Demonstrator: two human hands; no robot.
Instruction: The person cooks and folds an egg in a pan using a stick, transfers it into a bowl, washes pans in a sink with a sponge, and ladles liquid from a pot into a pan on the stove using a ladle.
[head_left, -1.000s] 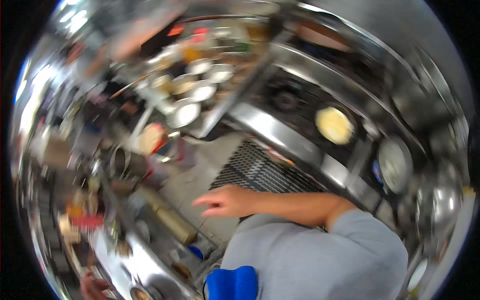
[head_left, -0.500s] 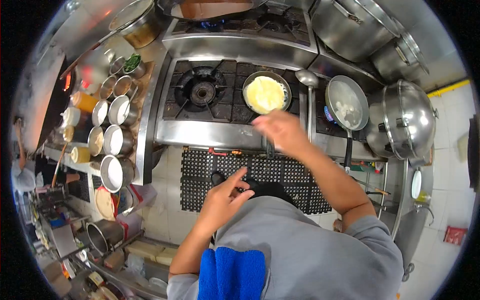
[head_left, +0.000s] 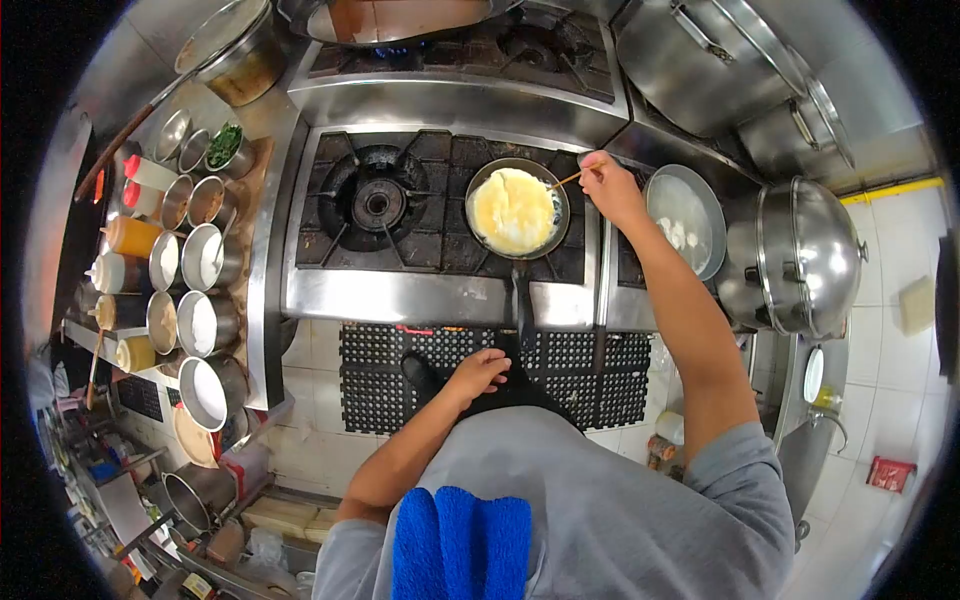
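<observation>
A pale yellow omelette (head_left: pixel 512 212) covers most of a small frying pan (head_left: pixel 476 236) on the front right burner. The pan's dark handle (head_left: pixel 522 308) points toward my body. My right hand (head_left: pixel 612 188) is just right of the pan, closed on a slim wooden chopstick (head_left: pixel 568 180). The chopstick's tip is at the omelette's right edge; whether there are two sticks I cannot tell. My left hand (head_left: pixel 480 376) hangs in front of my waist, below the pan handle. Its fingers are loosely bent and apart, holding nothing.
A second pan (head_left: pixel 712 215) with whitish pieces in liquid stands right of my right forearm. Beyond it is a large domed steel pot (head_left: pixel 812 255). Steel containers (head_left: pixel 210 322) and sauce bottles (head_left: pixel 130 237) line the left counter. A blue flame burns under the back left pan (head_left: pixel 400 18).
My right hand has moved from above the pan handle up to the pan's right side, now with a chopstick. My left hand has shifted slightly, its fingers more bent. The view has shifted a little.
</observation>
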